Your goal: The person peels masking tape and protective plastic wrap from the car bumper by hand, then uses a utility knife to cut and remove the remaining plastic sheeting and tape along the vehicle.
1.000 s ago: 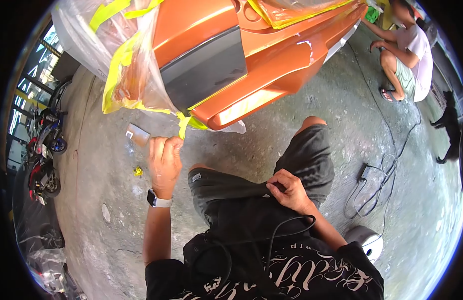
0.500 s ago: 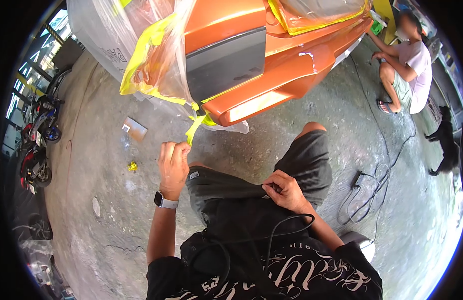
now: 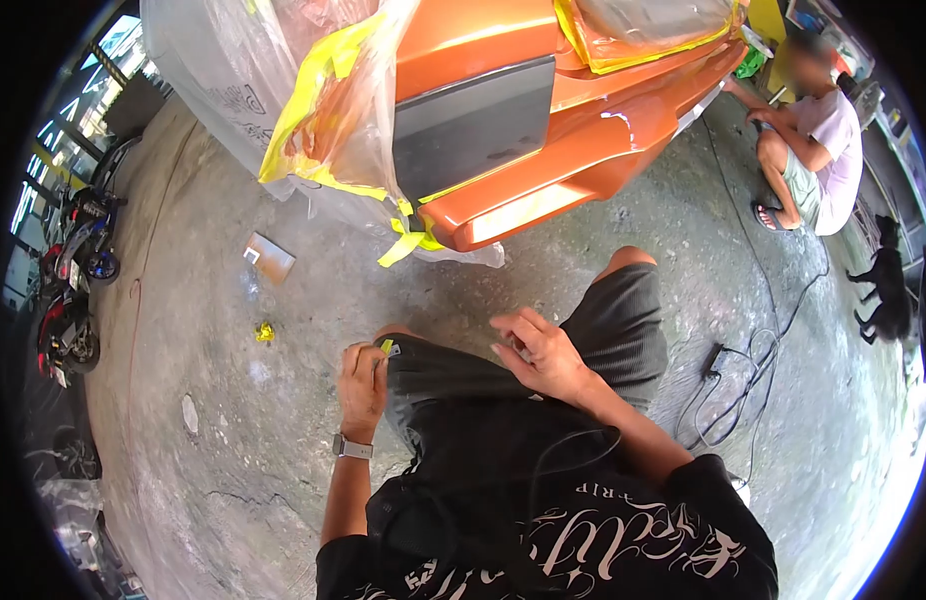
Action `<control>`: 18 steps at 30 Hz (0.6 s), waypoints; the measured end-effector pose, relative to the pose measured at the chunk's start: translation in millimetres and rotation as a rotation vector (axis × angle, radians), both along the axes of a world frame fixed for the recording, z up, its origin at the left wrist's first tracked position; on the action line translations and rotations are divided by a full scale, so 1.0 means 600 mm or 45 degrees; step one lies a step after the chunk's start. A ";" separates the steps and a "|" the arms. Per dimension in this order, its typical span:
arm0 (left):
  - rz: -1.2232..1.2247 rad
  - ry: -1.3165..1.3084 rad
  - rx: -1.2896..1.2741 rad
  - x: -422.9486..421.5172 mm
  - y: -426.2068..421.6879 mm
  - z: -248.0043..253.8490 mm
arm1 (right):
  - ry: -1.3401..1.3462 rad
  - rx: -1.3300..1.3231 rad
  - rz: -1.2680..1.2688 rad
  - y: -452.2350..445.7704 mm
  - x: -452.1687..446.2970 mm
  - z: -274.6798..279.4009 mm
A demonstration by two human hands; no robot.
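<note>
The tape [image 3: 400, 247] hangs at the bumper's [image 3: 461, 225] near left corner, slanting far-right, beyond the nearer left hand [image 3: 362, 388], which pinches a yellow scrap [image 3: 387, 346]; the right hand [image 3: 548, 362] is half-curled, seemingly empty.

bright daylight, fisheye-curved edges, glare lower right, distance perhaps slightly soft.

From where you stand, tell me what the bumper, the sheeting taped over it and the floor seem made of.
The orange bumper: probably painted plastic, glossy, judging by its sharp highlights. Sheeting: thin plastic film, translucent and wrinkled. Floor: likely bare concrete, grey, blotchy and worn.
</note>
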State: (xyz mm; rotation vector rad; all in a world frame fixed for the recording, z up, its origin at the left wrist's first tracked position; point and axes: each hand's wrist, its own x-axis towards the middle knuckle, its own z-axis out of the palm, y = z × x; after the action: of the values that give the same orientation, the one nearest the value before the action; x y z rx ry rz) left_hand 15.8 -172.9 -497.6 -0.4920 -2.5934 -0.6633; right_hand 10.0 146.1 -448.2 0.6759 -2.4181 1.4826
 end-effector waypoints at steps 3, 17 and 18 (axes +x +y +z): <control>0.056 -0.100 0.419 0.012 0.026 0.013 | 0.307 0.104 0.002 -0.047 -0.033 0.024; 0.086 -0.150 1.368 -0.045 0.060 0.008 | 0.224 0.257 -0.500 0.085 0.056 -0.036; 0.045 -0.201 1.368 -0.046 0.060 -0.003 | 0.232 0.360 -0.687 0.119 0.081 -0.053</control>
State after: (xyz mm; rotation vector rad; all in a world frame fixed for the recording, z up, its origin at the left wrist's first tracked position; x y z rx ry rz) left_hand -11.8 -137.2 -499.6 -0.0316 -1.9385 -1.9270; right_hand 58.6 217.6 -479.9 0.1640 -2.4202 0.8436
